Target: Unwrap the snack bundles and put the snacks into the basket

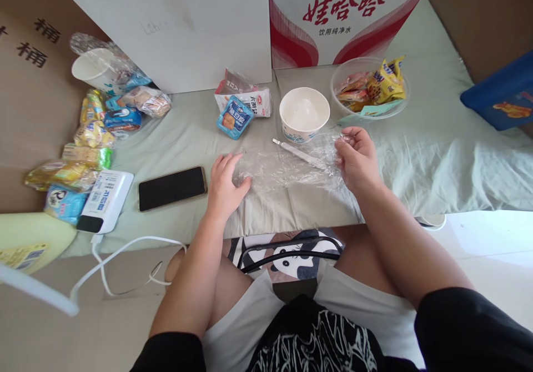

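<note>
Head view shows my left hand flat and open on the plastic wrap before the bowl, my right hand pinching its edge; pulling hard might tear it.

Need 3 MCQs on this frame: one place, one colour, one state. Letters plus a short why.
1. Where is the black phone?
A) left of the left hand
B) inside the white bowl
C) right of the right hand

2. Colour of the small packet beside the bowl?
A) red
B) blue
C) black

3. State of the left hand?
A) fist
B) holding the phone
C) flat on the clear plastic wrap

Key: 1 A, phone lies just beside that hand; 2 B, blue wrapper; 3 C, fingers spread on the film.
</note>
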Tool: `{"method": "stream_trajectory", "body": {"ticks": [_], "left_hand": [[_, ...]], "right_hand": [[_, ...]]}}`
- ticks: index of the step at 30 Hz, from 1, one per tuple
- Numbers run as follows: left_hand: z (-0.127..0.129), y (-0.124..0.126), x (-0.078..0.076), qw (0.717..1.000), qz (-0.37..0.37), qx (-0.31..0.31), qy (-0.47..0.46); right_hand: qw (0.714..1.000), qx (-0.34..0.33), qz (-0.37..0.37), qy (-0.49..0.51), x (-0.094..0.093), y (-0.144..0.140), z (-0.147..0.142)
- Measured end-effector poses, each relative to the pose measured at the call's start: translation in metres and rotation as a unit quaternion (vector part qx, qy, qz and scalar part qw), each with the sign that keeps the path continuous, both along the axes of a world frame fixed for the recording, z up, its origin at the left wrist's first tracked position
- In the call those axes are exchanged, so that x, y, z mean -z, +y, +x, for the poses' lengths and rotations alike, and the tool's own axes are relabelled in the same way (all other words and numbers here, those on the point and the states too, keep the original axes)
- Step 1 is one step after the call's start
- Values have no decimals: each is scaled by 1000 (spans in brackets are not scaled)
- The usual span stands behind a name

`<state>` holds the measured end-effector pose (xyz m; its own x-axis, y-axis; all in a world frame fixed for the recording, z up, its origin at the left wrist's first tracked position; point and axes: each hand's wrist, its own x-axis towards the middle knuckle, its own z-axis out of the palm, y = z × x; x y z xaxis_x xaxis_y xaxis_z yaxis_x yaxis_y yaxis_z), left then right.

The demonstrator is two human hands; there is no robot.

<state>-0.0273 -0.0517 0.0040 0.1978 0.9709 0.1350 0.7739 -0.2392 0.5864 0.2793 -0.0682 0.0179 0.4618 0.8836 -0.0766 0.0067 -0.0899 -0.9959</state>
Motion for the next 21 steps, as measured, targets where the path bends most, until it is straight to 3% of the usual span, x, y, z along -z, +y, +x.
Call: {"method": "stream_trajectory", "body": {"ticks": [6,10,12,16,18,21], "left_hand": [[3,2,1,998,37,41,4],[1,1,2,998,53,11,-12],[3,-5,-1,995,100,-3,-31],[22,-31,-7,976,213,45,-14],[37,-44,-9,973,213,92,6],[50,-47,-11,981,184,67,4]], "right_hand": [[999,-37,11,22,-2,1,1],[999,-19,-7,41,-3,2,2],[998,-3,-12,56,-4,2,0],[998,3,-20,65,-5,3,-7],[998,-10,-18,56,-5,2,-12],[999,-27,-10,46,-6,0,-20]]}}
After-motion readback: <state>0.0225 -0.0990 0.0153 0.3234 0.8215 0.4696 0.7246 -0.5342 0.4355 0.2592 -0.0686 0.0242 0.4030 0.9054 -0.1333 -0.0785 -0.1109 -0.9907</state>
